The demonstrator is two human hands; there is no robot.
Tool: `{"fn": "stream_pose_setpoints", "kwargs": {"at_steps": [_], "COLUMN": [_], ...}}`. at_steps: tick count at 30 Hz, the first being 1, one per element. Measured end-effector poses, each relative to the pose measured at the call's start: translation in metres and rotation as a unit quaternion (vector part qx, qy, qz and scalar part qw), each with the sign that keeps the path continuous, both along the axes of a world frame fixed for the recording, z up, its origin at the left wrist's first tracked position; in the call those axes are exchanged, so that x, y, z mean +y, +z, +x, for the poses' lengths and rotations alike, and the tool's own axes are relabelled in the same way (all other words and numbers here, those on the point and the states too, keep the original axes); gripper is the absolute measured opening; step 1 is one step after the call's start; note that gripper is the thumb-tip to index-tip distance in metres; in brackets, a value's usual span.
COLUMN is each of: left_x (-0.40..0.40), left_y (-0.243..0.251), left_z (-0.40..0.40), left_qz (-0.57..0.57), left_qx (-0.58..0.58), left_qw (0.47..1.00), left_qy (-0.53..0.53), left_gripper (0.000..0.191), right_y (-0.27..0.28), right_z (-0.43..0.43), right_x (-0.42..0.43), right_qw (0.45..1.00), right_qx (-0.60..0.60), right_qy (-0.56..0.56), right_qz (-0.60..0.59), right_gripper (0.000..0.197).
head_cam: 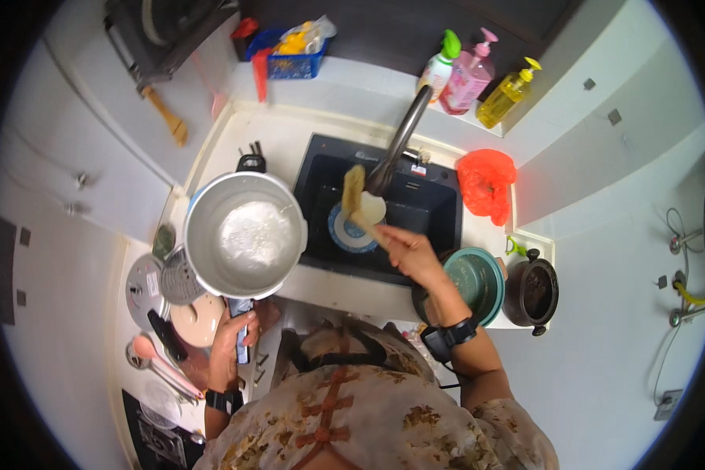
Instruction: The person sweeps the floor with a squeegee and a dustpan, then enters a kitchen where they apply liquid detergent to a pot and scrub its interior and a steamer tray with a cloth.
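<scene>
My left hand point(235, 335) grips the long handle of a metal pot point(247, 235), probably a pressure cooker body, held over the counter at the sink's left edge. Shiny, wet-looking light shows on the pot's inner base. My right hand point(411, 252) holds a wooden-handled brush point(353, 194) above the dark sink point(429, 223), its bristle head up near the faucet point(400, 138). Beneath the brush, a blue-patterned dish point(352, 238) lies in the basin, with a pale round piece point(373, 207) at its upper right.
A green pot point(476, 282) and a dark clay pot point(531, 292) stand right of the sink, below a red plastic bag point(487, 185). Pump bottles point(467, 79) line the ledge behind. At left lie a metal lid point(144, 288), a cream lid point(198, 317) and a pink ladle point(147, 348).
</scene>
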State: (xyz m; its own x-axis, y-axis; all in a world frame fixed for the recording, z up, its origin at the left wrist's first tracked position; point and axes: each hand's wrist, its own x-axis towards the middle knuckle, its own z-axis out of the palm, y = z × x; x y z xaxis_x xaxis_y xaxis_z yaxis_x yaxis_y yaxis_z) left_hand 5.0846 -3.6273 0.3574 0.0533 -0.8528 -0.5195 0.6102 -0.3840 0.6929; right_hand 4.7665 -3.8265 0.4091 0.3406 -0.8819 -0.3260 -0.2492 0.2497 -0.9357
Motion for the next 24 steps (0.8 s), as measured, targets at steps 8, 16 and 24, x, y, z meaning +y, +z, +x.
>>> {"fn": "stream_pose_setpoints", "kwargs": {"at_steps": [8, 16, 24], "left_x": [-0.017, -0.017, -0.017], "left_y": [0.005, -0.035, -0.030], "left_z": [-0.018, -0.055, -0.072], "left_qz": [0.042, 0.054, 0.004], "left_qx": [-0.048, -0.024, -0.035], "left_qw": [0.998, 0.997, 0.997], "left_qy": [0.005, -0.043, -0.074], "left_gripper": [0.024, 0.018, 0.018], "right_y": [0.006, 0.008, -0.046], "right_z": [0.006, 0.081, 0.124], "right_x": [0.012, -0.008, -0.016], "right_qw": [0.989, 0.825, 0.696], "right_qx": [0.006, 0.317, 0.437], "right_qy": [0.120, 0.360, 0.475], "right_qz": [-0.084, -0.299, -0.316], "right_gripper": [0.030, 0.027, 0.019]}}
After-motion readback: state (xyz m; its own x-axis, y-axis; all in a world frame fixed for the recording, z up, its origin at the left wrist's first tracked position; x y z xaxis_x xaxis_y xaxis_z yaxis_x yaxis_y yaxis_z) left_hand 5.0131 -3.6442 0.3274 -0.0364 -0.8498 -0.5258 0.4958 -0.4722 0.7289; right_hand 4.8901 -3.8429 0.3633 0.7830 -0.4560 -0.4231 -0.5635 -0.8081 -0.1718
